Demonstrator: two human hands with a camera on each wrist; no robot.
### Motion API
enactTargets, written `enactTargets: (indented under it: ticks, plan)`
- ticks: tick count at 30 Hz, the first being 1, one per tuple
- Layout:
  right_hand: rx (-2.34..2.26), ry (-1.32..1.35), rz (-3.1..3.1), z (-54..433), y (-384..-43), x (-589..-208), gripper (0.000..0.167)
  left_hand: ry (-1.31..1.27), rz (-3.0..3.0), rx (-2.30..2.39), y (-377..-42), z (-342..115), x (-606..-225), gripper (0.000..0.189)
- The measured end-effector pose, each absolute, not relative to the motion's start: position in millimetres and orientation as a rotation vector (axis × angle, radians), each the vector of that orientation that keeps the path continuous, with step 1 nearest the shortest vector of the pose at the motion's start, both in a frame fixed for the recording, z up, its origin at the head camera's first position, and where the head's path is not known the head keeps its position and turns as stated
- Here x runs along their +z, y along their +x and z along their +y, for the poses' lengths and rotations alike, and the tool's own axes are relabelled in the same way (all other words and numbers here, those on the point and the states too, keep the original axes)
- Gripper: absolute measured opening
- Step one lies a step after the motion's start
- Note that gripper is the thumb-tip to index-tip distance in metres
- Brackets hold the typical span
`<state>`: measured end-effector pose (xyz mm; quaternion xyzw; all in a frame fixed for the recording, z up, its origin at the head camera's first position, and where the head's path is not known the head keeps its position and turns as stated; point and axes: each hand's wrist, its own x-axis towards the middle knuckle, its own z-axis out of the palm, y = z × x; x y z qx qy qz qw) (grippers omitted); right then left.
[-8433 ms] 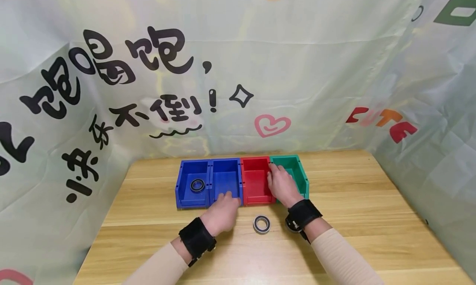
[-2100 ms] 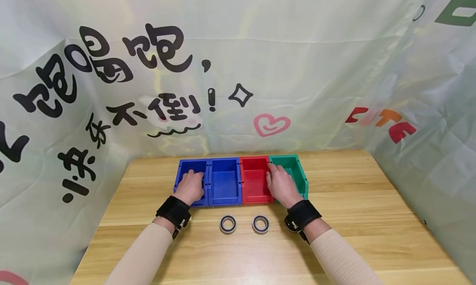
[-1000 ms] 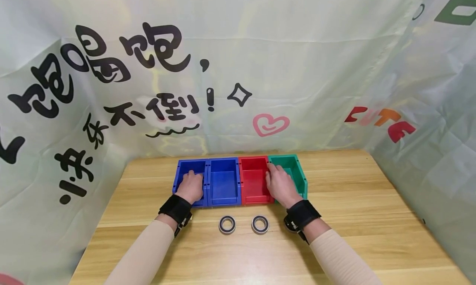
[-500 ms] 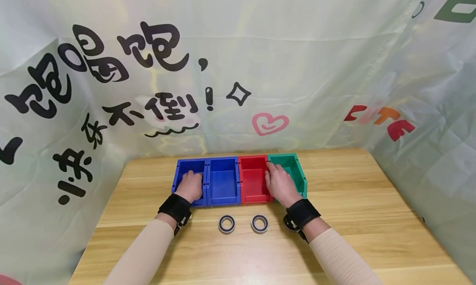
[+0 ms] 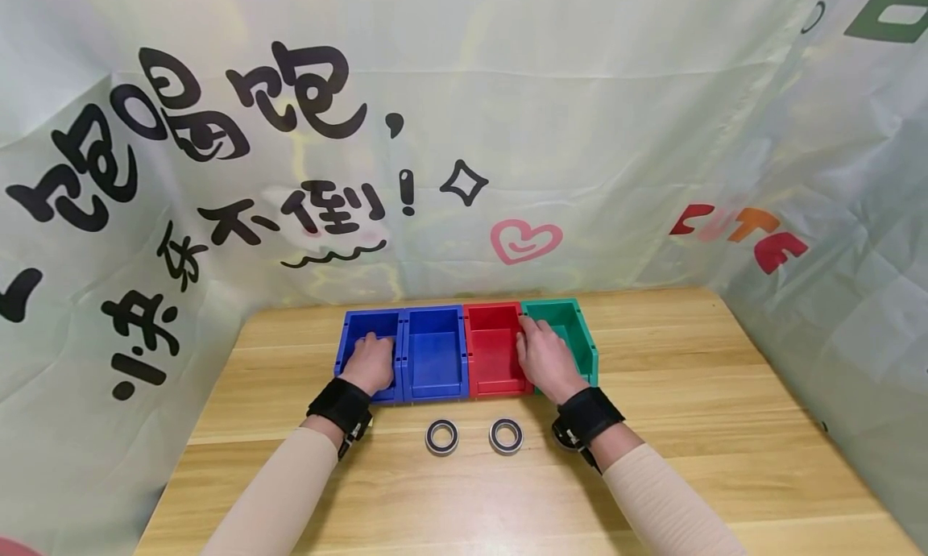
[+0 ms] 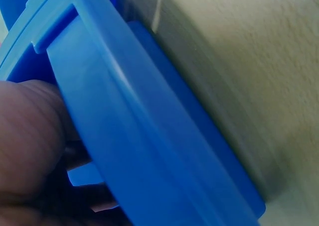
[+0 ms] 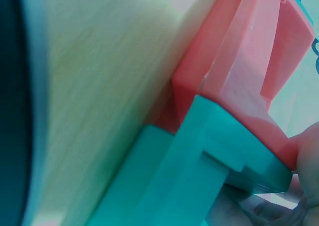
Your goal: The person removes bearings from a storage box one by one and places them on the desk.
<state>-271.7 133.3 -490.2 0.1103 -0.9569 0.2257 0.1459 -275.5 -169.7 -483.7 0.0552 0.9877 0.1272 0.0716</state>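
Observation:
My left hand (image 5: pixel 370 365) reaches down into the leftmost blue bin (image 5: pixel 350 330), covering most of its floor. In the left wrist view the bin's front wall (image 6: pixel 109 106) stands beside the thumb (image 6: pixel 30 136), while the fingers curl down behind it; I cannot tell what they hold. My right hand (image 5: pixel 548 361) grips the adjoining side walls of the red bin (image 5: pixel 495 346) and the green bin (image 5: pixel 580 338). Two ball bearings, a left one (image 5: pixel 430 437) and a right one (image 5: pixel 495 437), lie flat on the table before the bins. A third bearing (image 5: pixel 564 437) is mostly hidden under the right wrist.
A second blue bin (image 5: pixel 435 363) joins the leftmost blue bin and the red one in one row. The wooden table (image 5: pixel 464 499) extends in front and to both sides. A printed cloth (image 5: pixel 616 153) hangs behind the table and along its sides.
Since the oldest frame, my left hand has moved left from the second blue bin's front into the leftmost one, and a bearing now shows on the table there. The right hand stays put.

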Motion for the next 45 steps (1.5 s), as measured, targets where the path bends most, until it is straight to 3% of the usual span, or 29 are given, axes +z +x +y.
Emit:
enactTargets:
  ticks: [34, 45]
  plan:
    - [0.653, 0.336, -2.739, 134, -273, -492, 0.038, 0.24, 2.987, 0.414, -278, -176, -485, 0.044]
    - [0.65, 0.337, -2.745, 134, -273, -492, 0.038, 0.307, 3.019, 0.389, -273, -177, -468, 0.044]
